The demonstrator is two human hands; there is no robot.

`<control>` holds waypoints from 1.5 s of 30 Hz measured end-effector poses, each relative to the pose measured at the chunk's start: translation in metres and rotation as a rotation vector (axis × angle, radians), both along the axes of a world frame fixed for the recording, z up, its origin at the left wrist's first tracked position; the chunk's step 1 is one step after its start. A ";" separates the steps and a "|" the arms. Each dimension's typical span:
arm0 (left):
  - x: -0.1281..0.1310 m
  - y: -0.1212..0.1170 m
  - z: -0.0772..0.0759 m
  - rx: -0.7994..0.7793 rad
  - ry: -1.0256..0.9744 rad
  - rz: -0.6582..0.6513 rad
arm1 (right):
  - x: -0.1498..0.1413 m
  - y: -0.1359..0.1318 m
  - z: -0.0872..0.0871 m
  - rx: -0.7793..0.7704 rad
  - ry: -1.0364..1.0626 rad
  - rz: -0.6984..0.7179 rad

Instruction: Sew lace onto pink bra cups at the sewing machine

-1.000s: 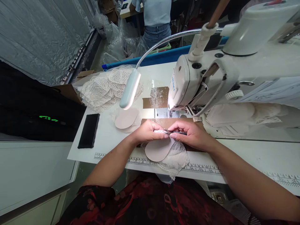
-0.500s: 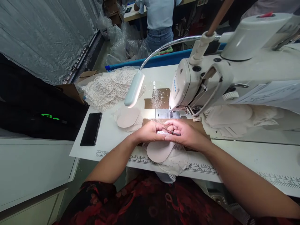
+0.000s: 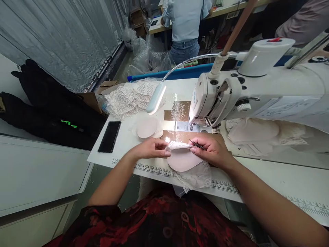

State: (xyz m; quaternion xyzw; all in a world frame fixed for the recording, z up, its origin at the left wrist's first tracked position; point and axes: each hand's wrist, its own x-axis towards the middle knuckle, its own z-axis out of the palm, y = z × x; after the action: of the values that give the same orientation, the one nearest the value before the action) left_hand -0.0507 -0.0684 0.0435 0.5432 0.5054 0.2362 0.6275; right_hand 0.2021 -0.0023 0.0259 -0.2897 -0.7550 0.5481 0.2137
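In the head view, my left hand pinches the left end of a pale pink, rounded bra pad along its lace edge. The far end of that edge is gripped by my right hand. A slim dark pointed tool, snips or tweezers by its look, also lies in my right hand, its tip pointing left over the lace. White lace fabric hangs from under the pad over the table's front edge. Both hands are just in front of the sewing machine's needle area.
The sewing machine fills the right side. A lamp hangs over a second pad; a lace pile lies behind. A phone rests at left. More pads lie under the machine arm. A person works beyond.
My hands were close together over the pad's edge; now they are apart, the left further left, with the lace edge stretched between them. The camera view has shifted slightly.
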 end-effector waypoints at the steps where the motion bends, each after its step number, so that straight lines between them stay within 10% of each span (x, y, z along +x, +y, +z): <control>1: 0.006 0.000 -0.007 -0.031 -0.076 0.001 | 0.000 -0.001 0.001 -0.010 -0.003 0.013; 15: 0.043 0.010 -0.028 0.192 -0.173 0.269 | 0.004 0.005 -0.004 0.028 -0.038 -0.054; 35: 0.054 0.008 -0.037 0.001 -0.265 0.362 | -0.012 -0.004 -0.006 0.073 -0.042 -0.040; 40: 0.052 0.009 -0.036 0.083 -0.191 0.310 | -0.010 -0.002 -0.012 0.064 -0.023 -0.110; 45: 0.032 0.000 -0.011 0.418 0.286 0.191 | -0.003 0.000 -0.015 0.153 -0.033 -0.284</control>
State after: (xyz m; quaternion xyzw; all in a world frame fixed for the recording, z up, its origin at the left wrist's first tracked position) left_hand -0.0192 -0.0682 0.0328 0.6387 0.5781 0.3143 0.3989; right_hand 0.1995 -0.0025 0.0110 -0.3854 -0.7495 0.4483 0.2981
